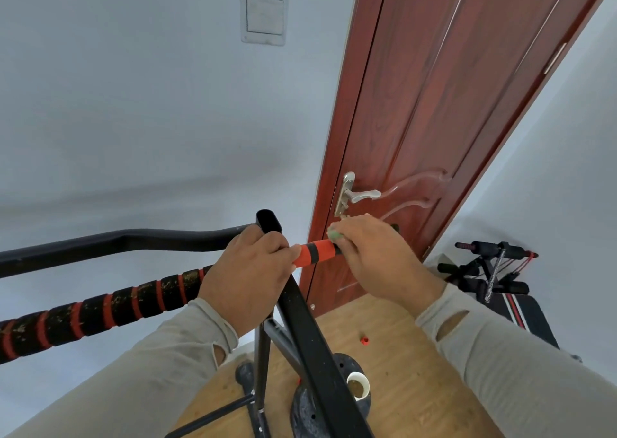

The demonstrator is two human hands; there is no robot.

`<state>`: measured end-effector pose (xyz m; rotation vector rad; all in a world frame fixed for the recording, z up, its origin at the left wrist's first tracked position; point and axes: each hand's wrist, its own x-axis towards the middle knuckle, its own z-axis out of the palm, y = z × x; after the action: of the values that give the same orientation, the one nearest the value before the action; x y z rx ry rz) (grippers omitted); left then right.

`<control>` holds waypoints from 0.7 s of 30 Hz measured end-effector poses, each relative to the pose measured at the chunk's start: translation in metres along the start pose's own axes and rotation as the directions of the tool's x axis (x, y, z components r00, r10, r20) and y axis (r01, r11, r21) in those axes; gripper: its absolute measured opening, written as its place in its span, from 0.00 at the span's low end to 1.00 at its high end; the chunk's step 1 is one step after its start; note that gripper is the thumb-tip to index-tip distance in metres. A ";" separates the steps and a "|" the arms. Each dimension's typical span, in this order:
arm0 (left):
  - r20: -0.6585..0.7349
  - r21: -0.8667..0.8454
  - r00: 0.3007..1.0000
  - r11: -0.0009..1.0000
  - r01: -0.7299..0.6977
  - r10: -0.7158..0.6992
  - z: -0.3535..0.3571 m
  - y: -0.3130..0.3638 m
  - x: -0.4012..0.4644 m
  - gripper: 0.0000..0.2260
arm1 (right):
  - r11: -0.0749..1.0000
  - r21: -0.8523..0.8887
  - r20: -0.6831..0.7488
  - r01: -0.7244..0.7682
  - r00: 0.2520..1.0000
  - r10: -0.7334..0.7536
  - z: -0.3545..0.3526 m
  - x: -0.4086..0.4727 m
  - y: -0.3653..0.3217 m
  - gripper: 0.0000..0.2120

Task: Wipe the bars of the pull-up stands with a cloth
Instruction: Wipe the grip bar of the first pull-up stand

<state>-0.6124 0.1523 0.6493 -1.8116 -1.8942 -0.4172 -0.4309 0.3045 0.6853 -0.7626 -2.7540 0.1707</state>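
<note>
Landmark: the black upright post [302,307] of the pull-up stand; all places below are given from it.
Grip bar: a bar wrapped in black and orange-red foam [100,307] crosses the post near its top; the long part runs to the left of the post, and a short orange end [314,253] sticks out to the right.
Left hand: the left hand [247,277] is curled around the bar just left of the post, touching it; I judge it holds the bar steady so that the wiping does not shake the stand.
Right hand: the right hand [374,257] is at the tip of the short end, right of the post; its fingers are bent and pinch a small green cloth [335,234] against the end of the bar.
Cloth: only a small corner shows above the fingers (the rest is hidden inside the hand); it touches the bar end.
Step, as I judge: wiping the short right end; the long left part shows pale specks and seems not yet clean.
Upper bar: a plain black bar [127,240] goes left from the post top, above the foam bar.
Behind the post: a red-brown door [434,104] with a metal handle [359,194].
Below the post: a wooden floor [417,354]; a white cup [358,387] stands near the base, just right of the post.
Far right: a sit-up bench [494,277], well apart.
</note>
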 end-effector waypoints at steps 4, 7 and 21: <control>-0.014 0.032 0.999 0.999 -0.032 0.032 0.001 -0.001 0.003 0.17 | 0.975 -0.222 -0.147 0.013 0.988 -0.047 -0.004 -0.030 0.063 0.10; -0.029 0.032 0.998 0.998 -0.053 0.054 -0.001 -0.001 0.004 0.16 | 0.982 -0.146 -0.260 -0.122 0.962 0.081 -0.012 -0.031 0.070 0.12; 0.252 -0.123 0.967 0.991 0.052 -0.020 -0.029 -0.001 0.006 0.12 | 0.850 0.397 -0.242 -0.345 0.855 0.459 -0.049 -0.025 -0.012 0.10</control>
<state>-0.6091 0.1420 0.6772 -1.9968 -2.1158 -0.3432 -0.4017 0.2828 0.7283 -1.1491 -2.1341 0.5401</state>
